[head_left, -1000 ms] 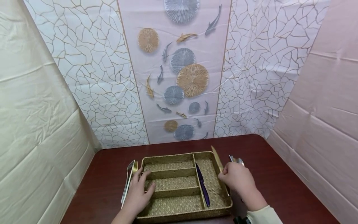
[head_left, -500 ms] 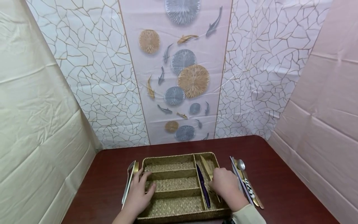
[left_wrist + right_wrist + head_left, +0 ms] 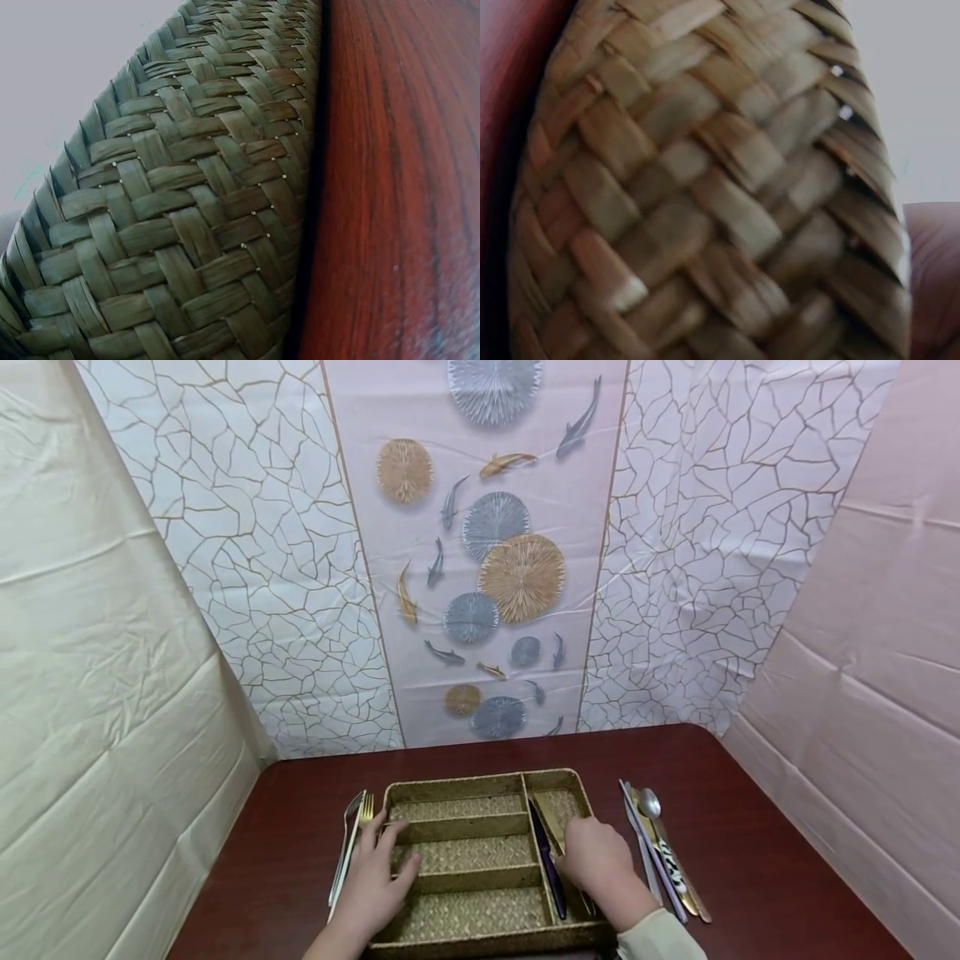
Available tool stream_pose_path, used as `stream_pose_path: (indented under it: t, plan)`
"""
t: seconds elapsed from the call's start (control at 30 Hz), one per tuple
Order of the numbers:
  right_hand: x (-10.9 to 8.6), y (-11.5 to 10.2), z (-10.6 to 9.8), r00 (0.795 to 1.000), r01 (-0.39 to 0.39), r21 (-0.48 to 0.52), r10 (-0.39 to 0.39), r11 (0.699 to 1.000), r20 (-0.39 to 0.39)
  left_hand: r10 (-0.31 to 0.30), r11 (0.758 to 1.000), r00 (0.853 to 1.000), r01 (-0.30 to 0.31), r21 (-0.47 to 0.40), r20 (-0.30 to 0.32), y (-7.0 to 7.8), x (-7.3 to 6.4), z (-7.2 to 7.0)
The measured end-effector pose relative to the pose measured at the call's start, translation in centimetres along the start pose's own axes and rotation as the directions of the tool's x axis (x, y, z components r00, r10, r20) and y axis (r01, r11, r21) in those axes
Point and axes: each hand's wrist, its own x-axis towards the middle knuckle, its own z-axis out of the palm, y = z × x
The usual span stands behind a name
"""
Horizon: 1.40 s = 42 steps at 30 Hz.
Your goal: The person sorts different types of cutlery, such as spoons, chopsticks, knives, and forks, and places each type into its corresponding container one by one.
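Note:
A woven cutlery tray point(image 3: 480, 878) with several compartments lies on the table. My right hand point(image 3: 597, 864) is inside its long right compartment, fingers curled round a gold knife point(image 3: 551, 821). The knife's blade points away and meets a dark purple knife point(image 3: 557, 893), which lies along the divider. My fingers hide most of the gold handle. My left hand point(image 3: 371, 881) rests on the tray's left rim with spread fingers. Both wrist views are mostly filled by the tray's outer wall, woven strips point(image 3: 180, 195) in the left one; part of my right hand point(image 3: 937, 277) shows beside it in the right one.
Left of the tray lie a gold fork point(image 3: 367, 808), a silver utensil point(image 3: 349, 831) and a pale handle. At its right is a bunch with a silver spoon point(image 3: 649, 804), a black-and-white spotted handle point(image 3: 672, 868), thin sticks and gold pieces. A patterned cloth point(image 3: 480, 652) hangs behind the table.
My right hand has brought the gold knife from over the tray's right rim leftward into the right compartment, beside the purple knife. My left hand has stayed on the left rim.

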Motion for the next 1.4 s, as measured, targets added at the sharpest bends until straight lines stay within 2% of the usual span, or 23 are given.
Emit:
stream_pose_path:
  t: [0.5,0.8,1.1,1.4]
  plan:
    - [0.2,-0.7,0.9,0.998,0.057,-0.057,-0.058,0.997,-0.018,-0.011,1.0,1.0,0.011,0.001,0.014,-0.1,0.2,0.0]
    - [0.3,-0.6,1.8,0.998,0.055,-0.062,-0.057,0.997,-0.027,-0.026,1.0,0.999,0.026,-0.006,0.019,-0.2,0.2,0.2]
    - [0.2,-0.5,1.8,0.995,0.068,-0.084,-0.074,0.994,-0.069,-0.031,0.999,0.999,0.031,-0.017,0.024,-0.1,0.2,0.2]
    - [0.0,-0.4,1.7,0.992,0.092,-0.08,-0.099,0.992,-0.08,-0.023,1.0,1.0,0.023,-0.013,0.014,-0.1,0.2,0.1]
